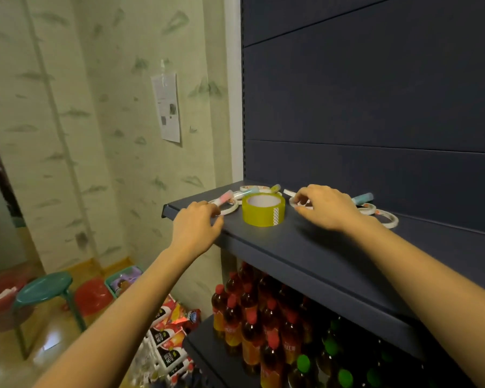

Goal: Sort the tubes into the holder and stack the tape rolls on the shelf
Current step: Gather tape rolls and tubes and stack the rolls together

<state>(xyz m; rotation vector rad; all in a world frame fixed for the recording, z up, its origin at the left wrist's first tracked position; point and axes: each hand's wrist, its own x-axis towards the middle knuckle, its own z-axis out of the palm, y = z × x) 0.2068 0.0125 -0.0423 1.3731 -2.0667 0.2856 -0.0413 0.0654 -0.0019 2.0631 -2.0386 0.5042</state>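
Early stage: thin tape rolls (pixel 382 217) and tubes (pixel 362 198) lie scattered around yellow roll (pixel 263 210) on shelf (pixel 305 247). No holder visible. Right hand (pixel 326 207) pinches a thin roll (pixel 297 203) at 3 o'clock; left hand (pixel 198 222) fingers curled on another roll (pixel 230 209) at 9, grip unclear.

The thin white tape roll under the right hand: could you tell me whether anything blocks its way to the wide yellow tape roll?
Nothing visible does. The right hand pinches the thin white tape roll, and only bare dark shelf lies between it and the wide yellow tape roll, whose top is clear.

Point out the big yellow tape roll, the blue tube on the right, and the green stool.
Yellow tape roll (pixel 263 214): head view, outer side wall.
Blue tube (pixel 363 198): head view, middle of its body.
Green stool (pixel 44 288): head view, seat top.
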